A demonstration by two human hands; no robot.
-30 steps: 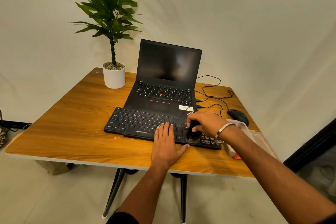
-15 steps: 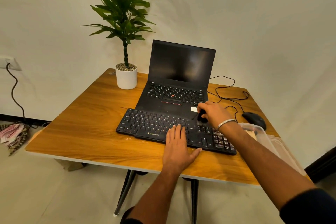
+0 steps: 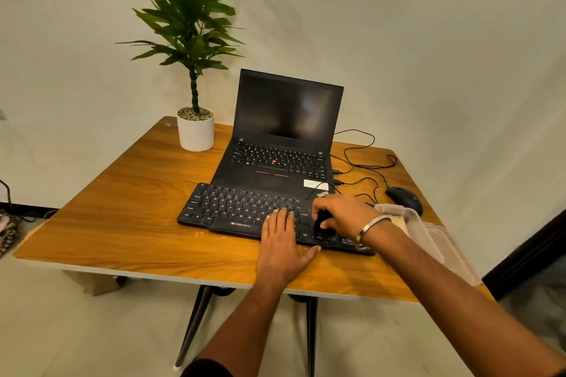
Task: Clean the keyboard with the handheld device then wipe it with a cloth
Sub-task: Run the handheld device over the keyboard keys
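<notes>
Holding: my right hand (image 3: 344, 215) curls round the black handheld device (image 3: 324, 225), which sits on the keyboard's right-hand keys.
Left hand (image 3: 283, 243): I see it flat, fingers straight, pressing the keyboard's front edge.
Keyboard (image 3: 239, 208): black, on the wooden table (image 3: 122, 208), overlapping the laptop (image 3: 284, 144) behind it.
Mouse (image 3: 404, 199): right of the keyboard.

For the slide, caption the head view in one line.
Left hand flat on the black keyboard steadies it while the right hand holds the dark handheld device on its right-side keys.
</notes>
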